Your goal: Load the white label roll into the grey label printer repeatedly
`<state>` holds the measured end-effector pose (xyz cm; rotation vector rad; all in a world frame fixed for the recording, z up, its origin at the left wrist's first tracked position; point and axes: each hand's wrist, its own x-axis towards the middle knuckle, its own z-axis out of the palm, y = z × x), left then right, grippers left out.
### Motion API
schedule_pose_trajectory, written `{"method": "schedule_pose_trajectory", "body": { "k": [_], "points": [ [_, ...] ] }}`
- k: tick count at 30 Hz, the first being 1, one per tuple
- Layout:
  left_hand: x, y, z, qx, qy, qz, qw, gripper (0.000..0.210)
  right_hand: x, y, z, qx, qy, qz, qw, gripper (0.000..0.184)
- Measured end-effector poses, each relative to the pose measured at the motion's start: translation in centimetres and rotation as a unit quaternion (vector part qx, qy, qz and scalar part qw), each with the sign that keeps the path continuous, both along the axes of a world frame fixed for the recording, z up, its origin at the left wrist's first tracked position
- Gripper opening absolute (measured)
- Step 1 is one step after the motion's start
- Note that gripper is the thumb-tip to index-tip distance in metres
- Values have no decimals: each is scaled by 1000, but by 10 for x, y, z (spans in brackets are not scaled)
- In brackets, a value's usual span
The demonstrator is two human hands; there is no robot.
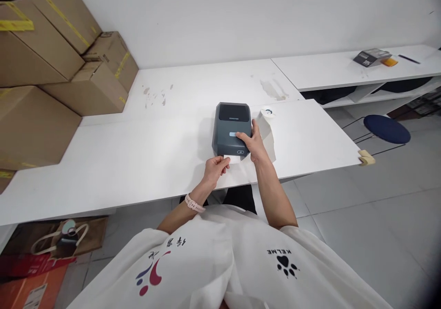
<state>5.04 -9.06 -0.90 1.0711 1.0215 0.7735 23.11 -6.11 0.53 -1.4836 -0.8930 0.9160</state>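
A dark grey label printer (233,127) sits on the white table, its front turned towards me. A white paper label (232,159) sticks out of its front slot. My left hand (216,167) pinches the left end of this label between thumb and fingers, just below the printer. My right hand (253,143) grips the printer's right side, the thumb lying on top by the pale button (233,134) and the fingers along the side. Behind my right hand a roll of white labels (268,112) stands on the table, with a loose strip (268,139) trailing towards me.
Cardboard boxes (99,86) are stacked at the table's left end. A corner guard (366,157) covers the right corner of the white table (155,152). Farther right are a small black box (370,58) on a shelf and a blue stool (387,128). A bag (65,240) lies below left.
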Motion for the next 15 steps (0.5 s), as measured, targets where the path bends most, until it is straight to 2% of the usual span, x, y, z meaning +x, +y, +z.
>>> {"method": "schedule_pose_trajectory", "body": {
  "k": [2, 3, 6, 8, 12, 15],
  "points": [
    [-8, -2, -2, 32, 23, -2, 999, 30, -1, 5, 3, -3, -11, -11, 1000, 114],
    [-13, -1, -2, 52, 37, 21, 998, 29, -1, 7, 4, -2, -18, -12, 1000, 114],
    [-21, 8, 5, 119, 69, 148, 979, 27, 0, 9, 3, 7, -46, 0, 999, 110],
    [-22, 18, 12, 153, 71, 178, 970, 32, 1, 3, 3, 9, -57, 8, 998, 108],
    [-15, 36, 27, 156, 47, 84, 983, 53, 1, -25, 7, 12, -47, 12, 999, 91],
    [-11, 46, 42, 175, 43, 54, 982, 61, 1, -43, 11, 30, -65, 13, 997, 77]
  ]
}}
